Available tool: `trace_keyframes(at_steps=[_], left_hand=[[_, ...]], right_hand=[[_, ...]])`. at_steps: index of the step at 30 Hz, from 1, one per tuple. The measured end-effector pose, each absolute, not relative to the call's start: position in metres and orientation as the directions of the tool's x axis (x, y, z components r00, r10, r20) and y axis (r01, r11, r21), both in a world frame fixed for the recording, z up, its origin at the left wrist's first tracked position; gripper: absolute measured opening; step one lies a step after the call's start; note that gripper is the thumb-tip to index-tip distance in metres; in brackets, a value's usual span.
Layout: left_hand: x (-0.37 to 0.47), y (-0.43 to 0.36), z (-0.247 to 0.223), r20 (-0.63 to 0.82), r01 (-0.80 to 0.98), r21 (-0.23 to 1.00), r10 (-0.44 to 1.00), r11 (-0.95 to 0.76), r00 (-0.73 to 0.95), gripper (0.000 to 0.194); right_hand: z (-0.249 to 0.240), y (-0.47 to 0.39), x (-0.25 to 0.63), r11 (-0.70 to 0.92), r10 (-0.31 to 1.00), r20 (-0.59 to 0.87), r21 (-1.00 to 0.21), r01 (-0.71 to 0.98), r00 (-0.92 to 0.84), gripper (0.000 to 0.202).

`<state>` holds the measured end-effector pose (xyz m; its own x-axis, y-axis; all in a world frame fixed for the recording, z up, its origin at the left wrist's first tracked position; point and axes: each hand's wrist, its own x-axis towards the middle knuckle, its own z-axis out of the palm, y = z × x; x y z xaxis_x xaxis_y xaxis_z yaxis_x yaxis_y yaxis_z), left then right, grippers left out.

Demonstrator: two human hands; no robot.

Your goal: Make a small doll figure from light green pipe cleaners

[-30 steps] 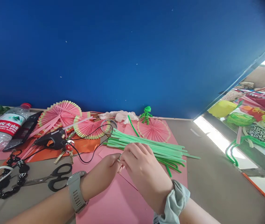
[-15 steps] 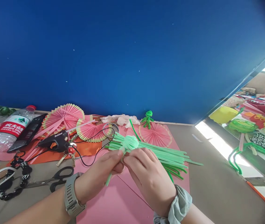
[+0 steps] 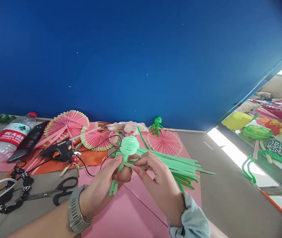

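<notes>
A pale green pipe cleaner figure [image 3: 129, 145] with a round coiled head stands upright between my hands. My left hand [image 3: 111, 177] pinches it just below the head, and its stems hang down under my fingers. With thumb and forefinger, my right hand [image 3: 156, 177] grips a short pipe cleaner end [image 3: 130, 164] that sticks out to the right from the figure's neck. Behind my right hand lies a bundle of light green pipe cleaners [image 3: 180, 163] on pink paper [image 3: 123, 215]. A small finished-looking green pipe cleaner doll [image 3: 157, 126] stands at the back.
Pink paper fans [image 3: 66, 127] lie along the blue wall [image 3: 141, 59]. To the left are a plastic bottle [image 3: 13, 135], a black glue gun [image 3: 58, 150], keys [image 3: 77, 168], scissors [image 3: 63, 190] and a black bead bracelet [image 3: 26, 185]. Green and yellow crafts [image 3: 257, 134] lie at the right.
The figure has tilted upright and moved slightly left, showing its head and hanging stems. My right hand has drawn back from the neck and now pinches the protruding end.
</notes>
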<state>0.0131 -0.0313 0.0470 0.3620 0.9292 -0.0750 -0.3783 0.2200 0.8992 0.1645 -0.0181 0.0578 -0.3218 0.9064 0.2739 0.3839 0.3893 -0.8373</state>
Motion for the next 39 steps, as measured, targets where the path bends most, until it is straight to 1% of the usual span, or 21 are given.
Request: trace_keyframes(at_steps=[2,3,6,8,10,11,13,16,19,22,25,28,31,35,37,39], left_hand=[[0.011,-0.031,0.049,-0.049,-0.339,0.920,0.918,0.195,0.393,0.039],[0.010,-0.031,0.050,-0.039,-0.294,0.939,0.904,0.178,0.425,0.039],[0.006,-0.029,0.052,-0.057,-0.104,0.985,0.829,0.138,0.557,0.037],[0.006,-0.027,0.052,-0.104,0.021,0.993,0.777,0.116,0.621,0.035],[0.007,-0.028,0.052,-0.146,0.125,0.988,0.763,0.086,0.630,0.032],[0.008,-0.028,0.052,-0.152,0.161,0.985,0.776,0.066,0.612,0.030],[0.009,-0.030,0.052,-0.140,0.191,0.981,0.829,0.041,0.542,0.027],[0.010,-0.033,0.052,-0.129,0.173,0.983,0.894,0.059,0.429,0.026],[0.010,-0.033,0.050,-0.108,0.142,0.988,0.928,0.060,0.356,0.020],[0.010,-0.030,0.048,-0.074,0.122,0.992,0.948,0.037,0.311,0.016],[0.009,-0.028,0.044,-0.092,0.117,0.991,0.954,0.060,0.285,0.016],[0.008,-0.025,0.040,-0.074,0.075,0.996,0.944,0.052,0.322,0.017],[0.007,-0.025,0.040,-0.067,0.047,0.998,0.906,0.052,0.418,0.020],[0.009,-0.029,0.048,-0.116,0.200,0.980,0.817,0.000,0.564,0.018],[0.011,-0.031,0.051,-0.153,0.277,0.961,0.802,-0.017,0.577,0.016],[0.012,-0.032,0.051,-0.159,0.320,0.947,0.818,-0.032,0.552,0.015]], right_hand=[[0.056,-0.012,0.166,0.246,0.931,0.130,-0.915,0.321,-0.342,0.011],[0.055,-0.009,0.168,0.193,0.921,0.072,-0.937,0.290,-0.382,0.014],[0.053,0.001,0.179,0.135,0.822,-0.017,-0.965,0.224,-0.569,0.016],[0.053,0.006,0.186,0.048,0.790,-0.100,-0.973,0.224,-0.605,0.012],[0.055,0.008,0.190,-0.034,0.779,-0.174,-0.971,0.236,-0.603,0.007],[0.056,0.008,0.191,-0.054,0.777,-0.187,-0.971,0.232,-0.601,0.006],[0.058,0.007,0.191,-0.060,0.775,-0.165,-0.980,0.189,-0.610,0.006],[0.059,0.007,0.189,-0.133,0.753,-0.169,-0.986,0.105,-0.636,0.006],[0.055,0.008,0.189,-0.217,0.740,-0.209,-0.974,0.068,-0.639,0.014],[0.052,0.009,0.190,-0.229,0.720,-0.212,-0.971,0.063,-0.661,0.020],[0.052,0.010,0.190,-0.222,0.707,-0.203,-0.973,0.060,-0.678,0.020],[0.052,0.011,0.190,-0.205,0.710,-0.208,-0.975,0.085,-0.672,0.019],[0.050,0.014,0.194,-0.198,0.697,-0.242,-0.970,0.144,-0.675,0.015],[0.043,0.019,0.199,-0.215,0.667,-0.289,-0.957,0.194,-0.687,0.016],[0.041,0.020,0.199,-0.242,0.645,-0.320,-0.947,0.211,-0.694,0.020],[0.041,0.018,0.196,-0.250,0.657,-0.334,-0.942,0.222,-0.676,0.022]])
